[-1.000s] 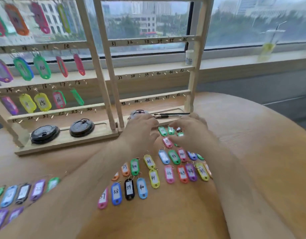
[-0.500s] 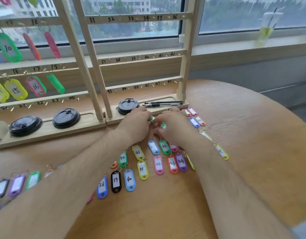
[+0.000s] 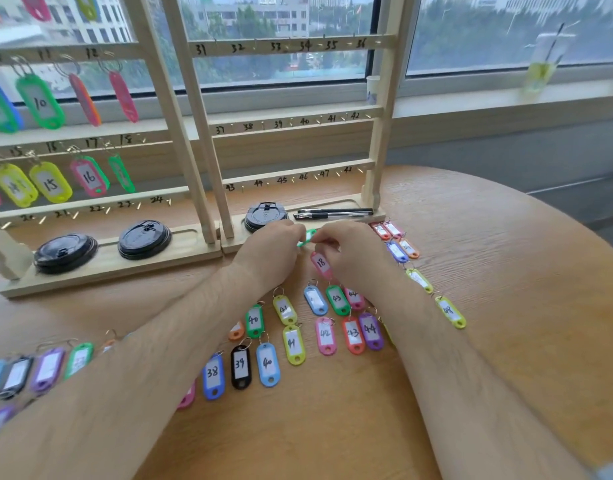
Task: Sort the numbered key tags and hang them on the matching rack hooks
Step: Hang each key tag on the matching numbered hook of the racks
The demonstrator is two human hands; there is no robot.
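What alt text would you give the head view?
Two hands meet at the foot of a wooden rack: the left hand and right hand pinch a green key tag between them, with a pink tag marked 18 just below the right hand. Rows of coloured numbered tags lie on the wooden table; hooks 31 to 48 are bare.

Bare table (image 3: 506,341) right of tags (image 3: 326,336), rack (image 3: 208,133) blocking behind

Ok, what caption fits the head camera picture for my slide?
Left hand and right hand pinch a green key tag before the wooden rack, numbered tags in rows.
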